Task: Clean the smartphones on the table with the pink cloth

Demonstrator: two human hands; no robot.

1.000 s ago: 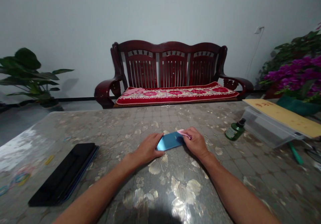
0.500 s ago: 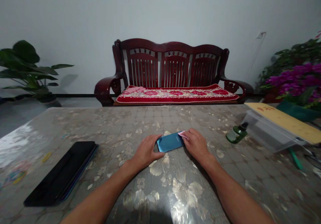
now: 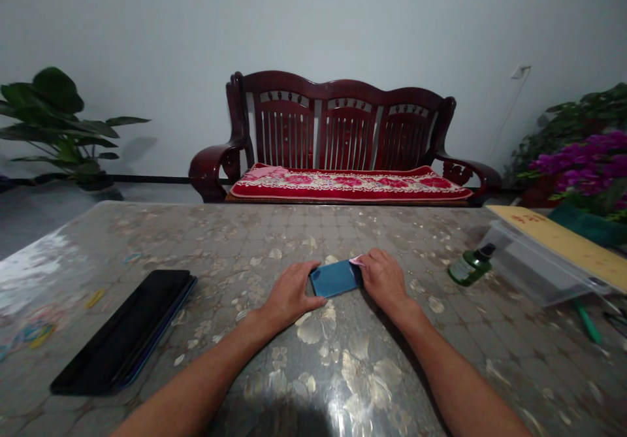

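Blue smartphone (image 3: 334,279) on the patterned tablecloth (image 3: 220,244), mid-table, between both hands, slightly angled. Left hand (image 3: 292,291): thumb and fingers spread around the phone's left end, gripping its near and far corners. Right hand (image 3: 385,280): fingers bunched, pinching a small pink cloth (image 3: 356,261) at the phone's far right corner; most of the cloth is hidden under the fingers.

Left side of table: black tablet (image 3: 127,323) on top of a blue-edged item, well apart from the phone. Farther left, a yellow band (image 3: 95,298) and a cluster of coloured bands (image 3: 39,336), blurry. Right side: green bottle (image 3: 469,267) with black top, near a clear plastic box (image 3: 526,270) with a yellow board (image 3: 558,241) across it. Green handle (image 3: 586,321) sticks out by the box. Behind table: dark red wooden bench (image 3: 347,123), red floral seat cover (image 3: 350,189).
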